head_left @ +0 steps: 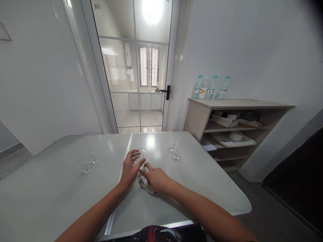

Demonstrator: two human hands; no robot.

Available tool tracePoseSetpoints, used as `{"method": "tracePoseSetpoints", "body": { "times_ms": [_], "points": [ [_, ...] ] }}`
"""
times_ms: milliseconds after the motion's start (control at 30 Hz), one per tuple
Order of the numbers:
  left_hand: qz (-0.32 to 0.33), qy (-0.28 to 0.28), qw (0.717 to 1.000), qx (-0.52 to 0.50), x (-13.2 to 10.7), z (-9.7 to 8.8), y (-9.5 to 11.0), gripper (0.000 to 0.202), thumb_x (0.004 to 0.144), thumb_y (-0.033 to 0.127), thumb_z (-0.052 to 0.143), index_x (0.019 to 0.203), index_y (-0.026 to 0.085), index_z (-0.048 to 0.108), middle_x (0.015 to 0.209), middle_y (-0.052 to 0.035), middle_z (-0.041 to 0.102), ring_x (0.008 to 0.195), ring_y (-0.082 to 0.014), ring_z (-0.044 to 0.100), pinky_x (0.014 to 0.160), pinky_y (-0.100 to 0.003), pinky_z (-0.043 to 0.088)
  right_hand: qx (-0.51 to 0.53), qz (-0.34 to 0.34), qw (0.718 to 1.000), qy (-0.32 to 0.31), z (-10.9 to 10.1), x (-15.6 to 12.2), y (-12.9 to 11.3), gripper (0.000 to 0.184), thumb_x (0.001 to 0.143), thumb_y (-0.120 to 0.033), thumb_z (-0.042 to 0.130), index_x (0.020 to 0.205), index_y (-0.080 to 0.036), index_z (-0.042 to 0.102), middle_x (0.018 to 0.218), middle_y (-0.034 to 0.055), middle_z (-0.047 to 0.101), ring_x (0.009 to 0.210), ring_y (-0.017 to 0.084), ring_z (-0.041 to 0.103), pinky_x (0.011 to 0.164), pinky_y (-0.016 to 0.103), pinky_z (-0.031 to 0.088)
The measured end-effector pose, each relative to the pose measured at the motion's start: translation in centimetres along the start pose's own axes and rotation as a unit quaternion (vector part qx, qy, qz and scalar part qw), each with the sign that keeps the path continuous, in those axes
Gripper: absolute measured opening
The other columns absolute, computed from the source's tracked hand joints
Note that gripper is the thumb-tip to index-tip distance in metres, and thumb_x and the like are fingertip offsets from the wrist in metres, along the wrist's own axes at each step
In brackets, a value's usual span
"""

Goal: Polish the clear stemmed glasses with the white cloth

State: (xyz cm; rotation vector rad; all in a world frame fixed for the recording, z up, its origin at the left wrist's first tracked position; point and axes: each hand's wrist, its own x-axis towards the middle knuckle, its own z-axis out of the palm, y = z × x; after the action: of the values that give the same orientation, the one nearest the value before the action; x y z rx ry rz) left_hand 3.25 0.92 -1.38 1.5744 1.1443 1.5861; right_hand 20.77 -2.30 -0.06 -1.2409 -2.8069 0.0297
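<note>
A clear stemmed glass [141,153] is in front of me over the table, its round rim showing between my hands. My left hand [130,169] curves its fingers and thumb around the side of this glass. Low by the glass, my right hand [158,179] has a crumpled white cloth [146,185] bunched under its palm and fingers. Its index finger and thumb reach toward the lower part of the glass; whether they touch it is hard to see. The glass's stem and foot are mostly hidden by my fingers.
Two stemmed glasses [177,156] stand to the right on the pale table [202,188]. More clear glasses [87,164] stand at the left. Beyond the table are a glass door [151,111] and a wooden shelf unit [237,103] with several water bottles [210,90] on top.
</note>
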Motion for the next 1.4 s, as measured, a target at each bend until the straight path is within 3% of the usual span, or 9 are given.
{"method": "tracePoseSetpoints", "body": {
  "times_ms": [400, 567, 700, 933, 1100, 1400],
  "points": [
    [-0.013, -0.027, 0.999, 0.017, 0.1, 0.2, -1.3, 0.055, 0.081, 0.042, 0.079, 0.127, 0.025, 0.054, 0.134, -0.0110, 0.062, 0.125, -0.0273, 0.064, 0.111, -0.051, 0.051, 0.026, 0.018, 0.999, -0.011, 0.6, 0.1, 0.3, 0.064, 0.077, -0.028, 0.063, 0.140, -0.025, 0.051, 0.142, 0.0128, 0.055, 0.080, 0.026, 0.074, 0.067, 0.038, 0.057],
    [-0.004, -0.020, 0.997, 0.068, 0.2, 0.0, -0.7, 0.060, 0.087, 0.047, 0.073, 0.137, 0.028, 0.046, 0.146, -0.0121, 0.053, 0.132, -0.0290, 0.057, 0.111, -0.052, 0.048, 0.042, 0.093, 0.995, -0.022, 0.3, 0.3, 1.0, 0.058, 0.078, -0.026, 0.061, 0.136, -0.024, 0.054, 0.142, 0.0127, 0.054, 0.086, 0.027, 0.074, 0.072, 0.038, 0.057],
    [-0.024, -0.008, 0.997, 0.079, 0.2, -0.1, -0.4, 0.047, 0.095, 0.054, 0.060, 0.131, 0.027, 0.048, 0.140, -0.0125, 0.054, 0.125, -0.0279, 0.060, 0.103, -0.049, 0.052, 0.047, 0.172, 0.984, -0.024, 0.2, 0.5, 3.0, 0.055, 0.083, -0.025, 0.059, 0.137, -0.022, 0.054, 0.142, 0.0152, 0.053, 0.094, 0.028, 0.074, 0.078, 0.039, 0.056],
    [-0.034, -0.028, 0.995, 0.085, -0.1, 0.1, -0.2, 0.042, 0.099, 0.056, 0.052, 0.128, 0.025, 0.051, 0.137, -0.0121, 0.055, 0.119, -0.0259, 0.060, 0.095, -0.043, 0.052, 0.053, 0.287, 0.956, -0.027, 0.6, 0.9, 6.0, 0.057, 0.085, -0.023, 0.057, 0.141, -0.013, 0.052, 0.147, 0.0244, 0.048, 0.103, 0.032, 0.072, 0.085, 0.042, 0.055],
    [-0.040, -0.029, 0.995, 0.087, -0.2, 0.2, -0.1, 0.042, 0.098, 0.057, 0.051, 0.126, 0.025, 0.050, 0.135, -0.0116, 0.056, 0.116, -0.0253, 0.060, 0.092, -0.041, 0.053, 0.068, 0.328, 0.941, -0.040, 0.9, 1.2, 6.7, 0.060, 0.088, -0.028, 0.058, 0.145, -0.011, 0.050, 0.160, 0.0293, 0.034, 0.108, 0.033, 0.071, 0.090, 0.045, 0.053],
    [-0.042, -0.033, 0.994, 0.094, -0.4, 0.2, -0.2, 0.040, 0.099, 0.056, 0.051, 0.123, 0.025, 0.051, 0.132, -0.0103, 0.056, 0.115, -0.0245, 0.060, 0.092, -0.040, 0.052, 0.082, 0.358, 0.929, -0.040, 1.2, 1.3, 7.7, 0.069, 0.089, -0.036, 0.061, 0.152, -0.016, 0.041, 0.164, 0.0295, 0.029, 0.114, 0.035, 0.070, 0.091, 0.044, 0.051]
  ]
}}
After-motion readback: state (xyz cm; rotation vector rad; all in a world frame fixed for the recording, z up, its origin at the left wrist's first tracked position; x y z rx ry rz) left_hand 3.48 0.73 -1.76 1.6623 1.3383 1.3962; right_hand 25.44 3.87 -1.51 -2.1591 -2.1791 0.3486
